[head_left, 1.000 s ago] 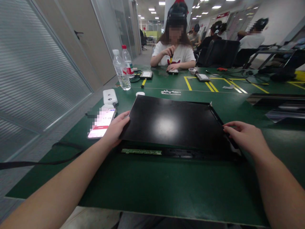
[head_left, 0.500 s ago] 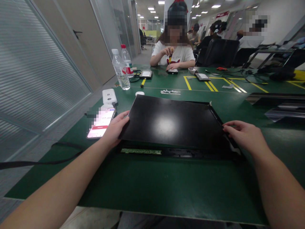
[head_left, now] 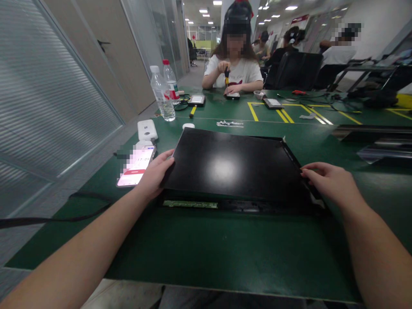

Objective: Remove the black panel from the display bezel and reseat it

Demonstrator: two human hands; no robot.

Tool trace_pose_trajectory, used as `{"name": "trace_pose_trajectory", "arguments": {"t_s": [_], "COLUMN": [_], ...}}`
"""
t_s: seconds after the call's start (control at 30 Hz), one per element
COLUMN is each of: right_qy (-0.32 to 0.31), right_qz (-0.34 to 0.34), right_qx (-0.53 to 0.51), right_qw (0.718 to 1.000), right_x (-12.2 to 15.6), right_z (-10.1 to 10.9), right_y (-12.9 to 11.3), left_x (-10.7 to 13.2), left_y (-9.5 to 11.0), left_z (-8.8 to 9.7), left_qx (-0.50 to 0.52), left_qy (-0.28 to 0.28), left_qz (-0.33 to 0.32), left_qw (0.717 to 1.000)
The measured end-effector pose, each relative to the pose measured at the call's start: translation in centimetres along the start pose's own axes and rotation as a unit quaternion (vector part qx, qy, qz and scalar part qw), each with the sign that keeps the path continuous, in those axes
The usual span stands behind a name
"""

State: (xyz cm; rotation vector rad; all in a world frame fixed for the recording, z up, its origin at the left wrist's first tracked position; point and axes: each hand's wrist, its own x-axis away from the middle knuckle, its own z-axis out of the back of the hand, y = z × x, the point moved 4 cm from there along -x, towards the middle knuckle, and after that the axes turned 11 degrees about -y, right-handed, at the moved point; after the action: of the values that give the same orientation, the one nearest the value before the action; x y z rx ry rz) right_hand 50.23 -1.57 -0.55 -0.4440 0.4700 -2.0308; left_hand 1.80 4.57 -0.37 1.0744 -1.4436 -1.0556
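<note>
A glossy black screen panel (head_left: 225,165) lies in front of me, its left side tilted up over a black frame (head_left: 264,207). Along the frame's near edge a narrow green circuit board (head_left: 190,204) shows. My left hand (head_left: 159,171) grips the panel's left edge, thumb on top and the other fingers partly hidden beneath. At the right edge, my right hand (head_left: 328,180) pinches with thumb and forefinger where panel and frame meet. I cannot tell which of the two it holds there.
Left of the panel lie a lit phone (head_left: 137,166) and a white power bank (head_left: 147,130). Behind them stand two water bottles (head_left: 163,96). Across the green table (head_left: 225,253) a person works a screwdriver (head_left: 227,78) on a hard drive (head_left: 233,96). Shiny strips (head_left: 386,150) lie at right.
Both my hands and the panel stay practically in place. Across the table, the other person's hand on the screwdriver has shifted slightly.
</note>
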Motion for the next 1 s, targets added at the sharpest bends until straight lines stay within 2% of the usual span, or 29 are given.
{"name": "trace_pose_trajectory", "arguments": {"t_s": [0.47, 0.77, 1.0], "right_qy": [0.001, -0.006, -0.012], "right_qz": [0.010, 0.016, 0.004], "right_qx": [-0.005, -0.004, -0.002], "right_qw": [1.000, 1.000, 1.000], "right_x": [0.30, 0.38, 0.52], "right_z": [0.11, -0.05, 0.11], "right_y": [-0.28, -0.22, -0.73], "left_x": [-0.03, -0.15, 0.09], "left_y": [0.05, -0.26, -0.02], "left_z": [-0.02, 0.31, -0.23], "left_qx": [-0.012, -0.006, 0.010], "left_qy": [0.021, 0.004, 0.007], "left_qz": [0.010, -0.005, -0.001], "left_qw": [1.000, 1.000, 1.000]}}
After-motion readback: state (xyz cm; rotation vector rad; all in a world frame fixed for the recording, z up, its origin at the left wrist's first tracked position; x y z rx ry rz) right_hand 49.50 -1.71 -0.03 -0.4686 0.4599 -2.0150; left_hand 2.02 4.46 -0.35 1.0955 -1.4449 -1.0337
